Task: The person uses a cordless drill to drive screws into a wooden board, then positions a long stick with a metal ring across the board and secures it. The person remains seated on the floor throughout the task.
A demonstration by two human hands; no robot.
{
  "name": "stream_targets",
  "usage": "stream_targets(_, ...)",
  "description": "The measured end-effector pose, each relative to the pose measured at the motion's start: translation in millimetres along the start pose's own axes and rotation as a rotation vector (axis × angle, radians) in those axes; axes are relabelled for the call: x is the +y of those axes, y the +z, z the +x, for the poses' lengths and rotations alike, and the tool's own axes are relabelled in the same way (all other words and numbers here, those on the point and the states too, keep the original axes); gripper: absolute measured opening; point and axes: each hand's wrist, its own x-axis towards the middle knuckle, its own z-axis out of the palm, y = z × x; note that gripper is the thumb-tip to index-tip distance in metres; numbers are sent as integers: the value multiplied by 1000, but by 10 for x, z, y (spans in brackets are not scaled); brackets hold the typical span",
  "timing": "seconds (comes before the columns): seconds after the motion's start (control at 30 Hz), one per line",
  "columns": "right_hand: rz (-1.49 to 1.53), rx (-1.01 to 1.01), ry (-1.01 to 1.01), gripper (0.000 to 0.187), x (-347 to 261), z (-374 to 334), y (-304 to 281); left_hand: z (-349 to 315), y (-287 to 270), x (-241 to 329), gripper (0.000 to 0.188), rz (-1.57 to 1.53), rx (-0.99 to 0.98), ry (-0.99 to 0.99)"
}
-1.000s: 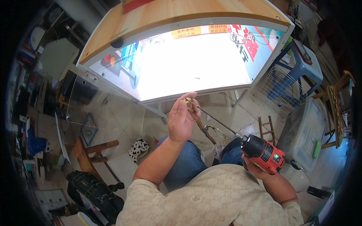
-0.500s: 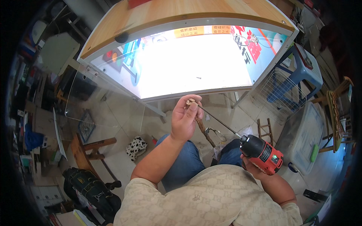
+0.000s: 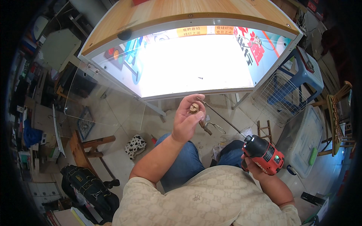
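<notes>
My left hand (image 3: 186, 121) is closed around a short piece of wooden branch (image 3: 194, 108), its cut end showing between thumb and fingers. The branch's lower part slants down to the right below the hand, and a thin wire loop (image 3: 217, 127) sticks out beside it. In my right hand (image 3: 253, 168) is a red and black cordless drill (image 3: 263, 153), pointed up and left. Its long thin bit (image 3: 222, 116) reaches to my left fingertips, just above the branch's cut end. Whether the tip touches a finger I cannot tell.
Ahead stands a wood-topped cabinet (image 3: 203, 9) with a brightly lit inside, a small dark screw-like piece (image 3: 200, 78) on its floor. A clear panel (image 3: 102, 100) hangs at its left. A blue stool (image 3: 298, 81), wire basket (image 3: 277, 100) and plastic bin (image 3: 301, 143) stand right; a tool bag (image 3: 90, 192) lies left.
The branch has turned in my left hand, so its cut end faces up more and its lower part looks shorter. The drill has shifted slightly right; its bit now ends higher, by the fingertips.
</notes>
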Motion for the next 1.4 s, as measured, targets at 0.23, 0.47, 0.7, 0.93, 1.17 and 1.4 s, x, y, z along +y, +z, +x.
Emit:
stream_targets(0.23,70,-3,0,31,-64,26,-6,-1,-79,-18,38,97,8,2)
stream_targets(0.47,167,36,4,29,-24,-1,27,3,-81,-16,42,79,21,-7)
stream_targets(0.7,315,31,7,28,-113,76,25,89,-201,55,44,-234,29,-27)
stream_targets(0.93,353,43,21,20,-199,124,44,125,-245,118,28,-484,50,-42)
stream_targets(1.17,361,12,84,30,-36,109,14,120,-254,121,25,-376,10,-29)
stream_targets(1.4,262,123,197,31,-21,226,-4,75,-198,132,27,-236,-65,22)
